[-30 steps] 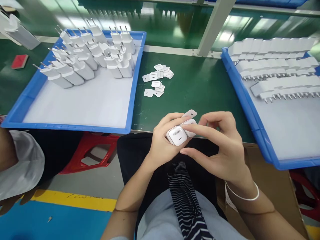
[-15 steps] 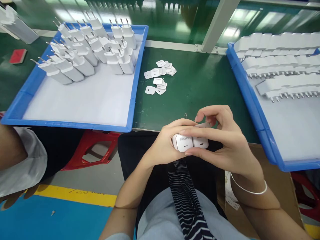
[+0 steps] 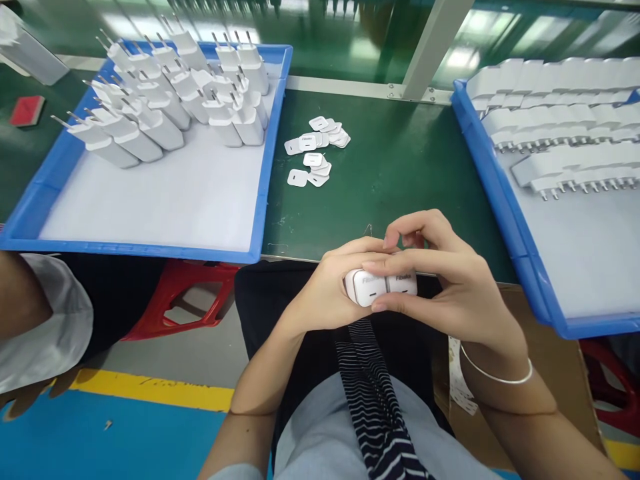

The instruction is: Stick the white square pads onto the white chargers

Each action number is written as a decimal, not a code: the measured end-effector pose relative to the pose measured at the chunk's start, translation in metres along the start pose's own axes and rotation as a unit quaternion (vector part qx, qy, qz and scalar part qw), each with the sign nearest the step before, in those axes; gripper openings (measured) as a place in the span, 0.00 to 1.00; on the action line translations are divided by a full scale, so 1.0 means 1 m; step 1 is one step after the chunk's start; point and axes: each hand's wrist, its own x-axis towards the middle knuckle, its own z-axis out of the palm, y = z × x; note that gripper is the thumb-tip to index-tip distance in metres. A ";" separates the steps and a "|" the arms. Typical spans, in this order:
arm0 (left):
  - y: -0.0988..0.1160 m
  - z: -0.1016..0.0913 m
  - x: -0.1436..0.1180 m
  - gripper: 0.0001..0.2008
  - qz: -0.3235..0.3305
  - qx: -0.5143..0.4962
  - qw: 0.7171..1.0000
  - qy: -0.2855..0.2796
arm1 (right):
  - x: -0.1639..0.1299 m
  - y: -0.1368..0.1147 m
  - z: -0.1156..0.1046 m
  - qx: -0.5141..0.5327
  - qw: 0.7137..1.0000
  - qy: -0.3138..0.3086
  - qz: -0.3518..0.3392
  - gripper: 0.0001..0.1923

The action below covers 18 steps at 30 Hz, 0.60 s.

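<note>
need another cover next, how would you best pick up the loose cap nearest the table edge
Probably pinch the nearest cap by two opposite thin edges, coming from above. It lies flat on the green mat, slightly apart from the other caps, so only its rim offers grip.

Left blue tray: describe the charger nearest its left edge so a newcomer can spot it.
Start at the left blue tray on the green bench. Chargers crowd its far end. The one wanted, the leftmost charger, sits alone at the row's left end, prongs pointing left toward the rim.

You can read "Fibaks" in grey on the two white charger faces (image 3: 383,287) pinched between your left hand (image 3: 327,293) and right hand (image 3: 450,293); other print is too small.
</note>
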 end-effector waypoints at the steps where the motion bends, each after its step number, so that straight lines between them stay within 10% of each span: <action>1: 0.001 0.000 0.001 0.19 0.005 0.002 1.000 -0.001 | 0.000 -0.001 0.000 0.017 1.000 0.002 0.016 0.15; 18: 0.008 0.003 0.004 0.15 0.020 0.038 0.999 0.002 | 0.002 -0.006 0.002 0.180 0.970 0.004 0.161 0.12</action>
